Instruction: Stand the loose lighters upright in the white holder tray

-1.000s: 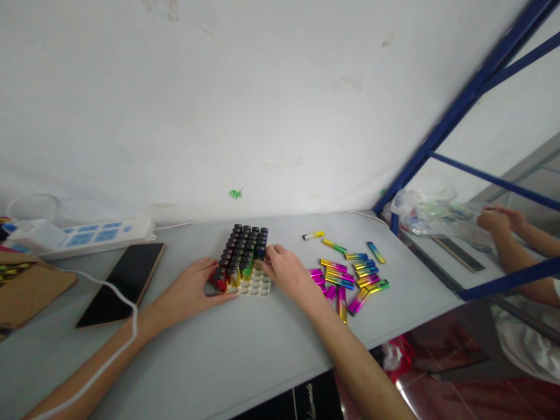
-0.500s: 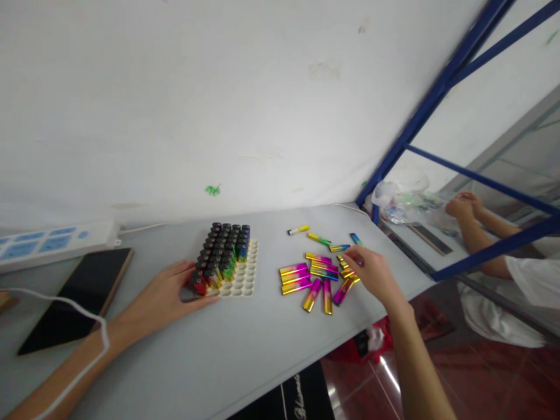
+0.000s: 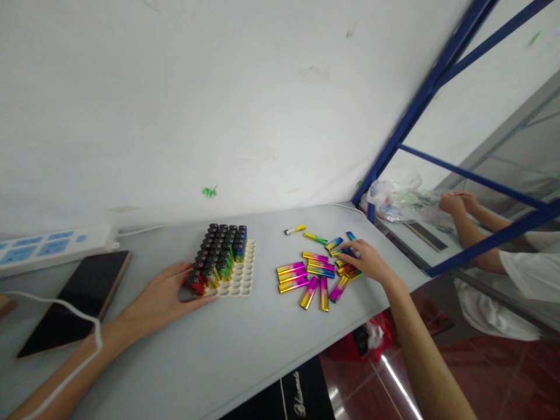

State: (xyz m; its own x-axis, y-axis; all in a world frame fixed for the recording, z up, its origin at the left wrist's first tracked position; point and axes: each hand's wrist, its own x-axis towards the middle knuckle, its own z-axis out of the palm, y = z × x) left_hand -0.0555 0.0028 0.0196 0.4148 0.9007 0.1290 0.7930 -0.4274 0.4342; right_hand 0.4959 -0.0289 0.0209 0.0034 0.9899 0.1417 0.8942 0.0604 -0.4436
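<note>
My left hand (image 3: 161, 296) is closed round the near left corner of a white tray (image 3: 248, 267) with rows of small hollows, thumb along its front edge. Black-topped cases (image 3: 219, 248) with shiny red, yellow, green and blue sides stand upright in its left part. They look like lighters. My right hand (image 3: 366, 261) reaches over the right side of a loose pile of similar shiny cases (image 3: 321, 268). Its thumb and fingers pinch a dark blue case (image 3: 349, 252), partly hidden by the fingers. Pink-yellow cases (image 3: 291, 268) lie side by side at the pile's left.
A dark phone-like slab (image 3: 79, 297) and a white power strip (image 3: 56, 242) lie at the left. A white cable (image 3: 83, 312) crosses my left forearm. Blue metal bars (image 3: 406, 116) rise at the right, with another person's arms (image 3: 472, 221) and plastic bags (image 3: 394, 201) beyond.
My right hand has shifted slightly, its fingers now round a dark blue case. A yellow-blue case beside it has turned to a steeper slant. My left hand keeps its hold on the tray.
</note>
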